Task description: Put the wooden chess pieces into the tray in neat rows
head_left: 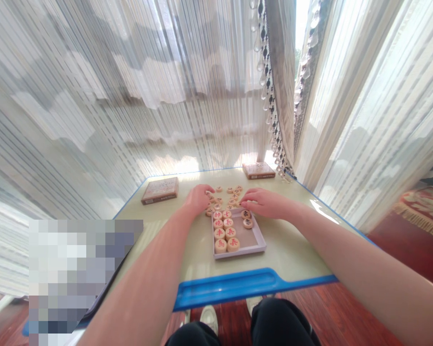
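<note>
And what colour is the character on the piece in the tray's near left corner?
Red, on a pale beige piece; the head view shows it.

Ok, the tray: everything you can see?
The tray is shallow, rectangular and open-topped, with pale walls and a greyish-beige floor, perhaps cardboard. It lies flat on the table. Eight red-marked pieces sit in two columns at left, two dark-marked pieces far right. The right hand is by its far edge; contact unclear.
</note>
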Tool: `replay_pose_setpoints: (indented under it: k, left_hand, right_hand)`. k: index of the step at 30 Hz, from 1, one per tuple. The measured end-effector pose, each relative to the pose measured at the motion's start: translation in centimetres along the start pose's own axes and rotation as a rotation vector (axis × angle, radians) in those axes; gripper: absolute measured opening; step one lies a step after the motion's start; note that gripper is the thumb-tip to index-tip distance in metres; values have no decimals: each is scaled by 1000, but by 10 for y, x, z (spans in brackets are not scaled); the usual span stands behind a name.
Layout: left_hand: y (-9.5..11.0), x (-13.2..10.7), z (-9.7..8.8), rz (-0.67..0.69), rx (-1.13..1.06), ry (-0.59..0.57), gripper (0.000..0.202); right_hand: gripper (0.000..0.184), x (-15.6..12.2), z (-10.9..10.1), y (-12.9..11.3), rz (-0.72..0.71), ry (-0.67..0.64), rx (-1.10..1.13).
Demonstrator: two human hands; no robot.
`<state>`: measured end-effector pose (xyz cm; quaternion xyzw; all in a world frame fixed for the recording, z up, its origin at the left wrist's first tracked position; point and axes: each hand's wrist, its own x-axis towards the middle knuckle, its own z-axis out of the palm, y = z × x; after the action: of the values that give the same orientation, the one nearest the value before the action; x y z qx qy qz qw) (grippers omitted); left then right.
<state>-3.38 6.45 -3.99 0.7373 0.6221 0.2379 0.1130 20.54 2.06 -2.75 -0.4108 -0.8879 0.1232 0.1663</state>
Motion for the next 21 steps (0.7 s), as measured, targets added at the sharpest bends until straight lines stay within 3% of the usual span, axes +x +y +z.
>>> replay_pose_setpoints:
  k: [4,12,16,21]
  left_hand:
    - [-3,0,-4,-99,-125,-7,48]
    - [-4,-1,-5,-77,-115,22,41]
    - [11,-7,-3,58,-88,16,31]
    - [19,-11,-1,189,-96,-123,29]
  right_hand:
    - [38,0,1,1,-2,-1,-3]
    - [37,1,1,0,-1,-3,-28]
    - [37,0,0,0,-12,-3,-30]
    - [38,0,0,0,-5,-4,-18]
